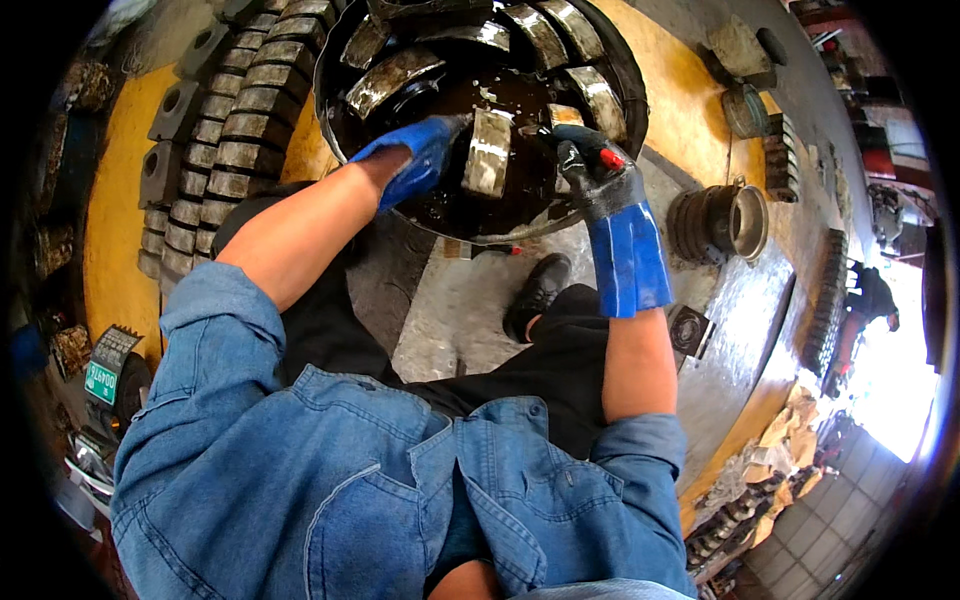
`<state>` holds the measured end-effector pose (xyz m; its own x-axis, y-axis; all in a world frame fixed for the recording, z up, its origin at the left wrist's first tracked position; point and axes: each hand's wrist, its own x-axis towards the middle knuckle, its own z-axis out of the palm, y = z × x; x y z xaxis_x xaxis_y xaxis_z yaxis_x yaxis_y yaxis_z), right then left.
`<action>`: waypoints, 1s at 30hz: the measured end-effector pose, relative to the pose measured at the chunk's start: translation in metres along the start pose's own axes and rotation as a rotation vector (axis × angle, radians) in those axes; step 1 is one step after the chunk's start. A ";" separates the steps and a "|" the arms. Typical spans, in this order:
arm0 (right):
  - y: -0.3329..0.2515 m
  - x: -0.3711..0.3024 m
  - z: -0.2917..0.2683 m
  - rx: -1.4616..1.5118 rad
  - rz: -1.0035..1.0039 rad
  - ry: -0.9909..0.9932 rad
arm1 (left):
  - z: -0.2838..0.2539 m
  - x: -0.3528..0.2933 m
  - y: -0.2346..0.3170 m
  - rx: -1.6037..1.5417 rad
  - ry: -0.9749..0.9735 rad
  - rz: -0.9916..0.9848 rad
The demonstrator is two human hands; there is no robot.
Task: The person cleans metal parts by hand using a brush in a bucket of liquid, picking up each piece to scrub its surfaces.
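The block [488,155] stands in the middle of the basin [328,110], toward its near side, its pale, wet face turned up above dark liquid [512,88]. The left hand [420,160], in a blue glove, comes in from the near left with the forearm [320,225] slanting far and right. Its back is up, and its fingers stretch right to the block's far left edge; whether they pinch it or only rest there I cannot tell.

The right hand [600,185] is over the basin's near right rim, the forearm [640,365] rising almost straight from the near side. Its dark, wet fingers are curled round a tool [611,158] whose red end shows beside the thumb; the rest of the tool is mostly hidden. Just left of that hand, partly covered by it, is a smaller block [565,116].

Curved blocks [398,78] lie round the basin's left, far and right sides. Outside, long rows of blocks [250,130] lie to the left, and a metal ring [735,220] is to the right. A shoe [540,295] shows on the near side, below the basin.
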<state>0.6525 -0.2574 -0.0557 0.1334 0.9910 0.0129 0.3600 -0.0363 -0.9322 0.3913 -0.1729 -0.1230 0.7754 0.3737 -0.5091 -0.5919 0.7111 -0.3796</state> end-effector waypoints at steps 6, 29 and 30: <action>-0.009 0.009 0.000 -0.007 -0.049 0.019 | -0.018 0.038 0.111 0.420 -0.242 0.019; 0.027 0.033 0.006 0.149 0.187 0.003 | 0.032 0.032 0.038 1.924 0.526 0.636; 0.028 0.034 0.008 0.147 0.197 -0.005 | 0.027 0.032 0.038 1.535 0.461 0.550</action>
<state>0.6598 -0.2236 -0.0846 0.1826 0.9674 -0.1754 0.1894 -0.2097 -0.9593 0.3993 -0.1179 -0.1324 0.2775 0.7604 -0.5872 0.2087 0.5488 0.8095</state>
